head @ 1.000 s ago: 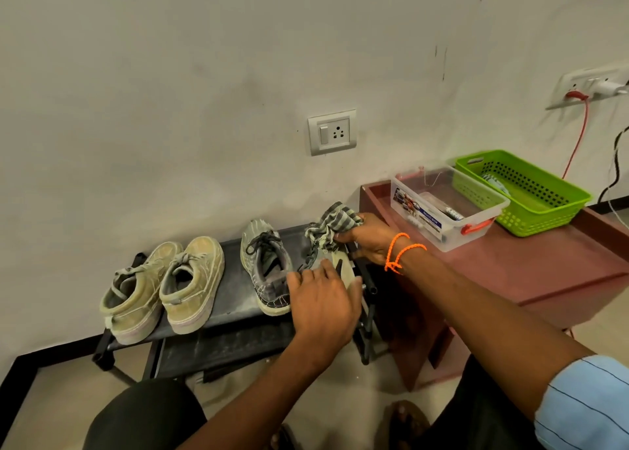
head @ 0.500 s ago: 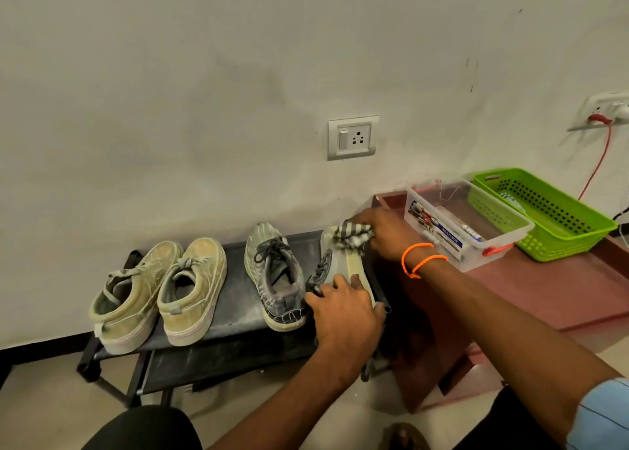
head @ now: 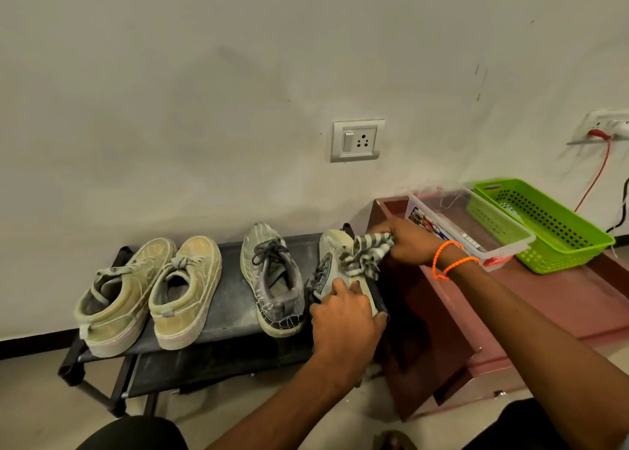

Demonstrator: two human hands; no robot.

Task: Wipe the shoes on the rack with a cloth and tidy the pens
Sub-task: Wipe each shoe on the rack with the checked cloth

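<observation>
Four shoes stand on a low black rack (head: 228, 313). My left hand (head: 343, 323) grips the heel end of the rightmost grey shoe (head: 335, 248), which is tipped onto its side. My right hand (head: 412, 242) holds a striped grey-and-white cloth (head: 369, 252) bunched against that shoe's toe and side. Its mate, a grey laced shoe (head: 272, 279), stands upright to the left. Two beige sneakers (head: 183, 289) sit at the rack's left end. A pen lies in a clear plastic box (head: 510, 242) on the maroon table.
A maroon table (head: 551, 299) stands right of the rack, bearing the clear box and a green plastic basket (head: 558, 231). A wall socket (head: 357, 140) is above the rack. A red cable (head: 595, 173) hangs from a second socket at the far right.
My right hand has drawn the cloth along the rightmost shoe toward its toe and outer side. My left hand keeps its hold on the heel. The camera has moved slightly.
</observation>
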